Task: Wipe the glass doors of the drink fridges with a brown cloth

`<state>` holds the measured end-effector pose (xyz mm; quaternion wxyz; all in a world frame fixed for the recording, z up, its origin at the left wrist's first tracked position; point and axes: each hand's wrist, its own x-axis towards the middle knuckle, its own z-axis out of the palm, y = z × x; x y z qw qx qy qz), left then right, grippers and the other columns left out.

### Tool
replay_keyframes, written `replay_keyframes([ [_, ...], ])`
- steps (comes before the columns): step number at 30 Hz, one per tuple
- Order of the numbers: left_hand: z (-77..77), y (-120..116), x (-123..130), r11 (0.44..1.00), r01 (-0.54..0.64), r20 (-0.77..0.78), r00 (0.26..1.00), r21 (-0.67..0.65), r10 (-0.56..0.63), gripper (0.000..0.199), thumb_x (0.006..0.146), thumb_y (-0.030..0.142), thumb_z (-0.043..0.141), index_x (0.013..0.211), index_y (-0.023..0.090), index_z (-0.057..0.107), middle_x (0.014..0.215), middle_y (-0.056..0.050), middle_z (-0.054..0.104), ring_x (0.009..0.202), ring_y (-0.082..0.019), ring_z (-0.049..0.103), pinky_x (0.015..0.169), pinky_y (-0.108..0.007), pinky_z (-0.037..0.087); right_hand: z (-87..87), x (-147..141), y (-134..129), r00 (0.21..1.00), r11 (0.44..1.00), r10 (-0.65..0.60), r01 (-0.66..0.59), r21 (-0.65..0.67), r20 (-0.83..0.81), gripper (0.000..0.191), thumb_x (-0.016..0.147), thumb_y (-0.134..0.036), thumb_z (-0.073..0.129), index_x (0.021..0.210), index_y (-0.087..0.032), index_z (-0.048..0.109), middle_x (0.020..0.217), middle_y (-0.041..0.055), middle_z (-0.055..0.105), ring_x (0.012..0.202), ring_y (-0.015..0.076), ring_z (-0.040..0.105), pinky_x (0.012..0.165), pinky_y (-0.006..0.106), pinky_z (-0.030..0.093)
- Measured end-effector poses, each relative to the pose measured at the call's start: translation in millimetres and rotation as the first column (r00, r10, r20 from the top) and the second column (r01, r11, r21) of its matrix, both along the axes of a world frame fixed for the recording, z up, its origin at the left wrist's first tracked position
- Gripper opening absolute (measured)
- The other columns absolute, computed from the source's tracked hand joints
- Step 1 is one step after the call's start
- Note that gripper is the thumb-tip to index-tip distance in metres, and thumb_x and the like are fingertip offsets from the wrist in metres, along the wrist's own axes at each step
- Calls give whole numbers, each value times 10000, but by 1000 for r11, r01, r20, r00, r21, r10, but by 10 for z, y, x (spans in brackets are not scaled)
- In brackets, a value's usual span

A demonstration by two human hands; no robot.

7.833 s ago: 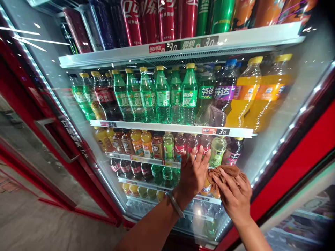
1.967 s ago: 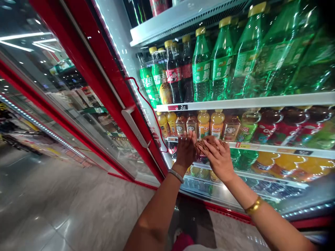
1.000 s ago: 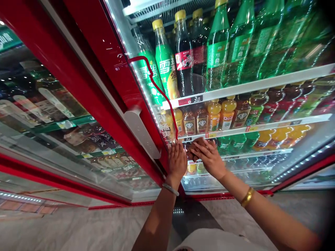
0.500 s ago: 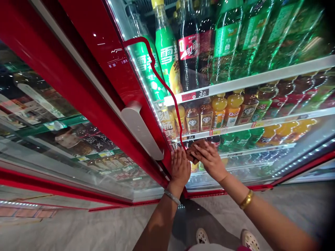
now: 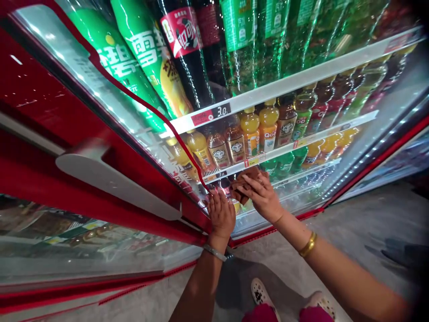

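With my right hand (image 5: 266, 199) I press a bunched brown cloth (image 5: 246, 184) against the glass of a drinks fridge; its fingers lie over the cloth and partly hide it. My left hand (image 5: 221, 212) rests flat, fingers stretched out, low on the glass beside the door's red frame (image 5: 187, 203). Nothing shows in it. A curving red line (image 5: 147, 106) on the glass runs down to the left fingertips. Up and to the left of that hand, a long silver handle (image 5: 117, 183) sticks out from the frame.
Behind the glass, shelves hold green Sprite bottles (image 5: 140, 49), dark cola bottles (image 5: 187, 53) and small juice bottles (image 5: 250, 129). Another glass door (image 5: 110, 255) stands at the left. Grey floor (image 5: 288, 268) and my light clogs (image 5: 263, 293) show below.
The view has shifted closer to the fridge, so bottles and handle appear larger and farther left. My right hand and the cloth stay pressed on the glass; my left hand stays beside the frame.
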<state>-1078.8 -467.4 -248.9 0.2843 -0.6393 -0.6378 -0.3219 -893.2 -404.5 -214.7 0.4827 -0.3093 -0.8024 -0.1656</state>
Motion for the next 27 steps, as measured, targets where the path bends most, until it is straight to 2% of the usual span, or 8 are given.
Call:
replay_keyframes([
  [4,-72,68,145,1000,-21,65,998,-4,21,750,1006,221,547,1658,65,212,1659,-308,332,1572,-413,318,1237,-652,334,206,-93,45,991,998,-33,39,44,-126,539,968,-121,626,1425,-407,611,1566,-13,554,1598,223,277,1307,549,330],
  [7,-179,115,215,1000,4,121,993,-9,-3,692,990,246,595,1610,52,356,1622,-319,398,1575,-437,295,1250,-705,256,114,-184,-11,995,996,25,-17,90,-94,482,944,-121,662,1350,-381,673,1514,-30,605,1618,200,209,1334,506,284],
  [10,-235,145,280,1000,-8,163,987,2,7,802,988,358,619,1637,38,274,1604,-346,409,1544,-453,355,1234,-688,296,-36,-38,-24,997,991,81,-80,110,0,469,934,-62,632,1280,-369,710,1464,-53,647,1622,164,186,1350,487,231],
  [14,-174,201,437,996,-70,206,977,50,58,782,1026,261,480,1667,37,92,1579,-341,448,1518,-414,413,1195,-624,386,37,233,63,998,996,59,-57,65,-34,501,931,-11,590,1280,-349,713,1481,-29,632,1598,187,262,1334,489,279],
  [19,-126,320,670,980,-58,192,981,190,21,674,1052,220,415,1668,80,181,1517,-298,544,1505,-344,454,1194,-552,432,113,146,89,993,999,22,-16,52,-113,465,957,-84,605,1342,-334,677,1449,23,653,1509,212,418,1316,527,297],
  [21,-123,361,749,976,11,104,994,216,-35,647,1053,198,415,1669,142,225,1509,-248,577,1518,-316,445,1230,-544,398,14,173,92,996,996,49,-44,77,-69,427,975,-104,577,1317,-332,691,1419,13,674,1491,202,437,1315,529,305],
  [24,-79,412,872,969,65,76,993,237,-85,678,1037,206,461,1668,135,224,1563,-241,526,1599,-325,285,1292,-577,282,-85,439,171,995,991,98,-97,97,-8,469,960,-42,551,1273,-355,708,1396,-33,688,1527,182,380,1313,508,321],
  [27,-2,481,1029,978,69,132,987,199,-97,734,1007,177,476,1672,98,175,1638,-270,407,1619,-369,185,1295,-659,204,30,749,317,994,991,99,-95,90,-40,516,924,-1,596,1300,-341,690,1496,-25,617,1557,194,330,1313,497,322],
])
